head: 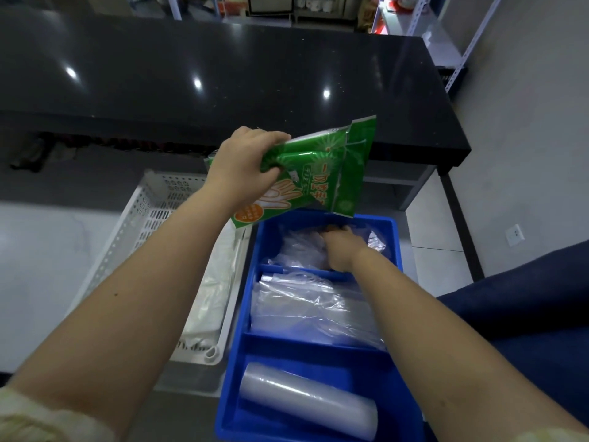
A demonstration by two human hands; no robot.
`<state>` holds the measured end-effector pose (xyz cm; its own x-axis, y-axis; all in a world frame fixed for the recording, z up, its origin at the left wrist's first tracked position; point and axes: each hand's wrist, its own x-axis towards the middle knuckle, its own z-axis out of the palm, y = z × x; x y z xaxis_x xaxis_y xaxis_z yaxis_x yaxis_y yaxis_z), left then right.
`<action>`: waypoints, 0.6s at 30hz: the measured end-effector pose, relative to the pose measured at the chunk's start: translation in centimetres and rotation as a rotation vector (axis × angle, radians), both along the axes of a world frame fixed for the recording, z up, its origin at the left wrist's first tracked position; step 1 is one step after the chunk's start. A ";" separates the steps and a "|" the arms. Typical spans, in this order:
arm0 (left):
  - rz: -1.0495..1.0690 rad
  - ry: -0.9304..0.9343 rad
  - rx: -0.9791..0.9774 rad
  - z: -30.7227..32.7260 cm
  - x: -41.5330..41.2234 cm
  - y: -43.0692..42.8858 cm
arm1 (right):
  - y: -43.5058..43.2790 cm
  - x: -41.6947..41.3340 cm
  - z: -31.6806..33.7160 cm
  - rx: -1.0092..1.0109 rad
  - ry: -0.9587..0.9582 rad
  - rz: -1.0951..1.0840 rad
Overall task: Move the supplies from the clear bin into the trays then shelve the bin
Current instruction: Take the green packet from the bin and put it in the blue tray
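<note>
My left hand (242, 164) grips green packs of disposable gloves (318, 173) and holds them in the air above the far end of the blue divided tray (395, 247). My right hand (339, 250) reaches down into the tray's far compartment, among crumpled clear plastic bags (296, 247); its fingers are hidden, so what they hold cannot be told. The middle compartment holds folded clear bags (306, 307). A roll of clear film (306, 400) lies in the near compartment. No clear bin shows in the frame.
A white perforated basket (140, 218) stands left of the blue tray with white plastic bags (213, 291) inside. A long black counter (223, 74) runs across behind. Metal shelving (446, 36) stands at the far right. A dark blue seat (526, 298) is at my right.
</note>
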<state>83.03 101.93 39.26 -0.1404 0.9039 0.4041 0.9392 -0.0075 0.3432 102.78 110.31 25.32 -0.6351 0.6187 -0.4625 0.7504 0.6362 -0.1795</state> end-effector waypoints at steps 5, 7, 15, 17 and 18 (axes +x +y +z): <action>0.032 -0.017 0.009 0.2 -0.4 -1.0 | -0.4 -0.2 -0.4 0.079 0.043 0.023; 0.042 -0.018 0.006 0.3 -0.5 -1.5 | -0.8 -0.3 -0.1 0.108 0.063 0.046; 0.012 -0.017 -0.042 1.6 0.1 -1.4 | -3.8 1.3 3.9 0.367 0.402 -0.017; -0.026 -0.023 -0.062 1.9 1.4 -0.9 | -5.1 2.2 5.3 0.393 0.486 -0.022; -0.050 -0.030 -0.069 2.1 2.1 -0.6 | -5.7 2.8 5.9 0.410 0.504 -0.012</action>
